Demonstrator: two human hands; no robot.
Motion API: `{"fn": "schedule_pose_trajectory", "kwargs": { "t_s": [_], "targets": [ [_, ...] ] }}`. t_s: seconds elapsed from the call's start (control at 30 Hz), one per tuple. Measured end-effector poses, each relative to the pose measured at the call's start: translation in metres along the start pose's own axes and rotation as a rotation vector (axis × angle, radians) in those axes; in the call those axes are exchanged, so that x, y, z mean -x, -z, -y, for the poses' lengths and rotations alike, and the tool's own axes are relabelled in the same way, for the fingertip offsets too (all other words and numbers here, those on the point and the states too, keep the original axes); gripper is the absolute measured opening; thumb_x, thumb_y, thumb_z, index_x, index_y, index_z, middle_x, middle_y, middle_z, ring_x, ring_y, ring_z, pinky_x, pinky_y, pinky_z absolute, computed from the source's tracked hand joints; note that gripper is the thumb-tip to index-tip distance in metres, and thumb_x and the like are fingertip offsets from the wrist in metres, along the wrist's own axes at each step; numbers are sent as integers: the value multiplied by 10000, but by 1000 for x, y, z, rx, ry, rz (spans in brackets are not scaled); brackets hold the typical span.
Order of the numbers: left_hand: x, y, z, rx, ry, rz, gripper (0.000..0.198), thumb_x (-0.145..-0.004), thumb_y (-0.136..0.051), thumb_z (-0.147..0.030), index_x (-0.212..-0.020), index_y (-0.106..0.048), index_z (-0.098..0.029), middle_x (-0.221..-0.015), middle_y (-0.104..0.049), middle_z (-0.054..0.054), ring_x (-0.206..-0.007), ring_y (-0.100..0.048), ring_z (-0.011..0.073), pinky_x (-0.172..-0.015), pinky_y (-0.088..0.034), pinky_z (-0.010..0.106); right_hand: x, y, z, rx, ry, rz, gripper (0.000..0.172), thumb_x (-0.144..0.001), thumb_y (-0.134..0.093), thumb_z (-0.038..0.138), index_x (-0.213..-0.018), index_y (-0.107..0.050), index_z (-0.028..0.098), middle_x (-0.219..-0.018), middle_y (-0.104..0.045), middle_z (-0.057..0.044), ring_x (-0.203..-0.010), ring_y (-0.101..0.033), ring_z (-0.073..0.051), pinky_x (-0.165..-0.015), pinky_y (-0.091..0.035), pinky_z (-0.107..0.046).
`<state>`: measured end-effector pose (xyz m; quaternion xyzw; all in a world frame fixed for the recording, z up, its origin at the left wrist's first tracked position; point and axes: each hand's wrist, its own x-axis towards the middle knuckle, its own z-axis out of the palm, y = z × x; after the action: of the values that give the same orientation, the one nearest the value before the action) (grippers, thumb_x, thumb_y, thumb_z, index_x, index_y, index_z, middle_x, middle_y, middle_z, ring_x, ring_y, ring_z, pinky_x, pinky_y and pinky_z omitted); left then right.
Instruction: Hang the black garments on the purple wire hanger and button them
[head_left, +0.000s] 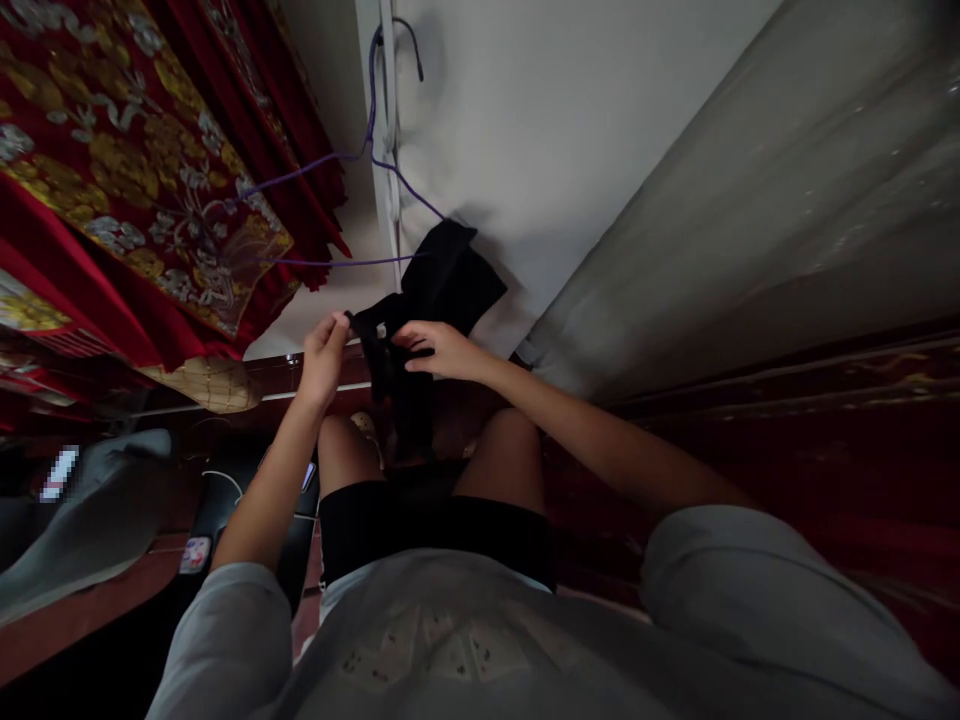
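Note:
A black cloth garment (454, 275) hangs from one arm of a purple wire hanger (330, 160), in front of the white wall. My left hand (324, 352) pinches a dark edge of the cloth between thumb and fingers, at the garment's left side. Beside it, my right hand (448, 352) reaches in from the right, fingertips at the cloth and thumb held apart from the fingers. Lower folds of the black cloth drop between my knees, where they merge into shadow.
Red embroidered cloth (142, 150) with gold and silver patterns hangs at upper left. A grey shiny sheet (750, 220) covers the right side. At lower left are a dark seat (217, 500) and a person's grey-clad leg (97, 520).

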<state>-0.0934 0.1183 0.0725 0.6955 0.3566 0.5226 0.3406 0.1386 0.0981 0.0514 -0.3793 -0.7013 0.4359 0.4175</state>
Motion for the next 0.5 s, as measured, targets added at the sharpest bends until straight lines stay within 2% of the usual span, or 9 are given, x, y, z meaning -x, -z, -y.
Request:
{"fn": "schedule_pose_trajectory", "kwargs": {
  "t_s": [0.07,0.1,0.13,0.2,0.27,0.33,0.4,0.47,0.5],
  "targets": [
    [-7,-16,-27,76,55,39,426,-1013,-558,-625,-985,-639,-208,-860,-652,28,-774,-640,151,-689,-553,275,-1,-8,8,-144,-29,112,580,-568,-909,168,-1106,-697,207,-1149,-726,-55,-1061,-690,-218,-946,-593,-389],
    [-9,-22,-38,69,50,48,413,-1001,-584,-616,-987,-647,-209,-880,-657,37,-799,-652,162,-713,-563,280,-1,-12,14,-180,-24,147,608,-576,-918,207,-1138,-686,210,-1182,-721,-57,-1091,-684,-227,-959,-592,-393],
    [-11,-27,-46,32,18,44,396,-996,-601,-601,-990,-657,-209,-905,-665,47,-836,-662,173,-754,-570,288,-1,-15,21,-190,-18,155,549,-634,-900,260,-1137,-685,208,-1173,-724,-54,-1085,-684,-228,-951,-593,-388],
    [-12,-32,-51,-43,-69,39,364,-992,-620,-571,-1041,-681,-216,-1014,-686,78,-983,-676,206,-887,-566,319,-2,-19,36,-135,-34,109,293,-793,-782,319,-1042,-693,194,-1033,-738,-40,-952,-694,-211,-855,-599,-357],
    [-7,-31,-44,-41,-82,91,385,-995,-600,-579,-1099,-694,-221,-1119,-691,104,-1139,-655,238,-1002,-536,353,-5,-15,49,21,-47,71,101,-843,-689,266,-906,-675,188,-838,-707,-17,-767,-657,-186,-735,-574,-324],
    [4,-23,-27,0,32,217,460,-986,-570,-635,-1015,-712,-198,-1031,-707,104,-1083,-674,251,-959,-549,349,-12,-5,60,206,20,53,55,-790,-671,173,-839,-654,192,-762,-679,-5,-710,-629,-181,-721,-552,-320],
    [20,-10,-9,-33,195,403,531,-962,-574,-675,-857,-706,-171,-834,-692,74,-852,-679,230,-792,-554,310,-26,11,69,314,143,-23,141,-753,-659,120,-870,-665,199,-857,-716,-22,-825,-669,-209,-834,-562,-344],
    [35,7,5,-156,303,548,537,-932,-613,-667,-785,-690,-156,-738,-663,46,-709,-624,201,-671,-501,280,-45,28,71,347,200,-213,195,-783,-653,141,-960,-683,216,-1034,-739,-49,-1044,-680,-247,-981,-547,-382],
    [40,18,9,-225,331,580,519,-925,-626,-646,-790,-688,-149,-734,-661,40,-690,-606,194,-649,-477,273,-56,37,69,353,182,-310,209,-812,-655,173,-1012,-685,230,-1110,-735,-57,-1147,-658,-257,-1037,-530,-396]
  ]
}}
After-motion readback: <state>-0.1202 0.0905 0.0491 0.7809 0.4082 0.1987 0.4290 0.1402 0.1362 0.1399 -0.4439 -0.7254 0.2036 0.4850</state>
